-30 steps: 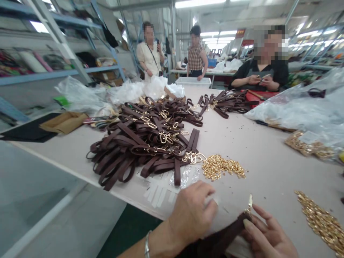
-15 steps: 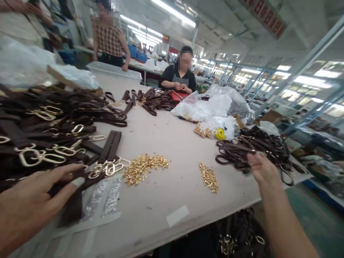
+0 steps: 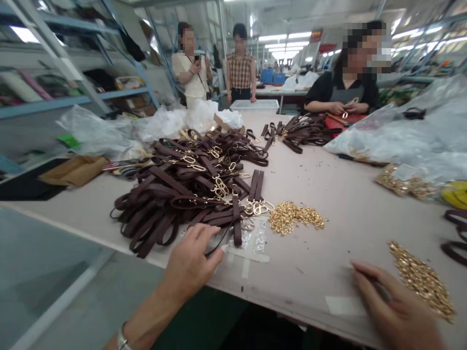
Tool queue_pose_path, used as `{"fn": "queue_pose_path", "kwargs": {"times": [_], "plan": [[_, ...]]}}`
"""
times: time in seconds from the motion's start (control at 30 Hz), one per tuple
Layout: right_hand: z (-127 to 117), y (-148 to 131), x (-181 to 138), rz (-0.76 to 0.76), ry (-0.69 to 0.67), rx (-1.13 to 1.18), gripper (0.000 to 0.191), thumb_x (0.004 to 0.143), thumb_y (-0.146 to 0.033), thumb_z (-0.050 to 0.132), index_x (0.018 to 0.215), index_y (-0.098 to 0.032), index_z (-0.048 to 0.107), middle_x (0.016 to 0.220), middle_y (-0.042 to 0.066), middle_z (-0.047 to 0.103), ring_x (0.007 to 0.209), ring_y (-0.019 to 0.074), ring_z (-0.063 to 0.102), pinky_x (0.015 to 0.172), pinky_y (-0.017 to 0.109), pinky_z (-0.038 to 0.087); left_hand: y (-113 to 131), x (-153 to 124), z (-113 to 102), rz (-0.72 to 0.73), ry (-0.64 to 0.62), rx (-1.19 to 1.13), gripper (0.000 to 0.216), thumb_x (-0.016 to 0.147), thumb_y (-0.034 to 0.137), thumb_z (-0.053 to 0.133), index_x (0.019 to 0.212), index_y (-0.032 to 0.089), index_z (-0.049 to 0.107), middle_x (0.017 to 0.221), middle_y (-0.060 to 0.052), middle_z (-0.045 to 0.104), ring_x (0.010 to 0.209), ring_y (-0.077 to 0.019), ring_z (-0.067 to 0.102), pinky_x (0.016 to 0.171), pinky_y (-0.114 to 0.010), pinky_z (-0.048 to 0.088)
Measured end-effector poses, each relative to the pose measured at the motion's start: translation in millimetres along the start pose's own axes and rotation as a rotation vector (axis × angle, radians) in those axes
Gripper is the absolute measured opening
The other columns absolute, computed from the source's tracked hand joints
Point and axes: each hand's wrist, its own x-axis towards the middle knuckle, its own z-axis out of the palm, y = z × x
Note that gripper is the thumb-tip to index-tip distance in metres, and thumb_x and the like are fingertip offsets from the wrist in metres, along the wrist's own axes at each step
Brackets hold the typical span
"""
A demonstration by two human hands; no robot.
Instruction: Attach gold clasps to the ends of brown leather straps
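My left hand (image 3: pixel 193 257) is at the table's front edge, thumb and fingers apart. A thin dark strap edge runs through the gap between them; no grip on it shows. Just beyond lies a big heap of dark brown straps (image 3: pixel 156 214) with gold oval rings and clasps. One short strap (image 3: pixel 237 221) lies over a taped-down clear packet (image 3: pixel 260 238) beside my fingertips. My right hand (image 3: pixel 399 306) is low over the table, fingers pointing left and slightly parted, with nothing visible in it. Right beside it is a small pile of gold metal pieces (image 3: pixel 421 277).
A larger gold pile (image 3: pixel 292 217) lies mid-table. More straps (image 3: pixel 306 131) lie farther back, before a seated co-worker (image 3: pixel 346 87) handling a gold ring. Plastic bags (image 3: pixel 412 131) cover the right side. Two people stand behind a clear bin (image 3: pixel 254 106). Shelving (image 3: pixel 83 97) stands at left.
The view has swung left. My right hand has left the strap pile at right and come down nearer the front edge. My left hand's fingers have come off the straps.
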Motion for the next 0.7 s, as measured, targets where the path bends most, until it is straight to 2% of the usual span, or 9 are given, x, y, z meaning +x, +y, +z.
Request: {"fn": "queue_pose_path", "kwargs": {"times": [0.07, 0.13, 0.3, 0.43, 0.5, 0.6, 0.63, 0.7], "plan": [[18.5, -25.7, 3.9, -0.146, -0.122, -0.008, 0.024, 0.088, -0.041, 0.057, 0.102, -0.026, 0.07, 0.102, 0.005, 0.073, 0.092, 0.0229, 0.069, 0.086, 0.038, 0.055, 8.7, 15.5, 1.1, 0.074, -0.018, 0.044, 0.033, 0.083, 0.024, 0.059, 0.114, 0.015, 0.059, 0.114, -0.011, 0.063, 0.108, -0.0284, 0.056, 0.096, -0.042, 0.045], [32.9, -44.6, 12.9, -0.241, -0.184, -0.029, 0.022, 0.092, -0.032, 0.052, 0.105, -0.024, 0.068, 0.105, 0.006, 0.072, 0.099, 0.0235, 0.065, 0.09, 0.04, 0.052, 18.0, 32.7, 2.3, 0.119, -0.04, 0.076, 0.035, 0.084, 0.023, 0.058, 0.119, 0.013, 0.058, 0.116, -0.013, 0.062, 0.109, -0.0298, 0.053, 0.098, -0.045, 0.043], [55.7, -78.2, 33.9, -0.328, -0.325, -0.133, 0.023, 0.093, -0.022, 0.051, 0.11, -0.022, 0.066, 0.114, 0.009, 0.069, 0.107, 0.0263, 0.059, 0.095, 0.046, 0.047, 26.0, 65.8, 12.3, 0.217, -0.203, 0.094, 0.031, 0.084, 0.012, 0.053, 0.114, 0.016, 0.062, 0.114, -0.011, 0.062, 0.106, -0.0298, 0.05, 0.093, -0.046, 0.043], [70.8, -97.4, 43.6, -0.372, -0.343, -0.178, 0.026, 0.093, -0.018, 0.049, 0.113, -0.019, 0.065, 0.114, 0.01, 0.069, 0.104, 0.026, 0.059, 0.094, 0.044, 0.047, 17.8, 74.2, 24.9, 0.175, -0.304, 0.06, 0.024, 0.09, 0.011, 0.046, 0.105, 0.016, 0.064, 0.109, -0.012, 0.062, 0.105, -0.0286, 0.05, 0.093, -0.045, 0.041], [78.9, -94.8, 46.5, -0.424, -0.305, -0.191, 0.027, 0.092, -0.017, 0.049, 0.112, -0.02, 0.066, 0.111, 0.009, 0.07, 0.099, 0.025, 0.062, 0.09, 0.042, 0.048, 15.5, 72.4, 24.6, 0.148, -0.301, 0.08, 0.022, 0.09, 0.01, 0.045, 0.098, 0.014, 0.065, 0.105, -0.012, 0.063, 0.102, -0.0276, 0.051, 0.093, -0.044, 0.042], [102.9, -66.7, 53.7, -0.602, -0.204, -0.168, 0.031, 0.085, -0.019, 0.057, 0.112, -0.028, 0.07, 0.111, 0.005, 0.073, 0.093, 0.0245, 0.066, 0.078, 0.035, 0.052, 13.5, 68.0, 16.7, 0.102, -0.262, 0.143, 0.02, 0.088, 0.007, 0.047, 0.088, 0.015, 0.065, 0.098, -0.01, 0.066, 0.092, -0.0245, 0.057, 0.085, -0.037, 0.046], [115.9, -53.7, 58.0, -0.677, -0.172, -0.131, 0.03, 0.081, -0.022, 0.061, 0.107, -0.032, 0.072, 0.105, 0.002, 0.075, 0.087, 0.0233, 0.068, 0.07, 0.032, 0.052, 12.1, 67.3, 13.5, 0.081, -0.241, 0.16, 0.02, 0.087, 0.006, 0.047, 0.088, 0.016, 0.065, 0.097, -0.009, 0.067, 0.091, -0.0235, 0.059, 0.083, -0.035, 0.047], [144.2, -31.1, 66.7, -0.672, -0.103, -0.031, 0.023, 0.077, -0.026, 0.064, 0.091, -0.038, 0.076, 0.088, -0.002, 0.078, 0.07, 0.0214, 0.069, 0.061, 0.031, 0.053, 9.2, 66.5, 6.3, -0.014, -0.198, 0.047, 0.022, 0.087, 0.007, 0.046, 0.093, 0.019, 0.064, 0.098, -0.008, 0.069, 0.093, -0.0223, 0.062, 0.082, -0.032, 0.047]]}}
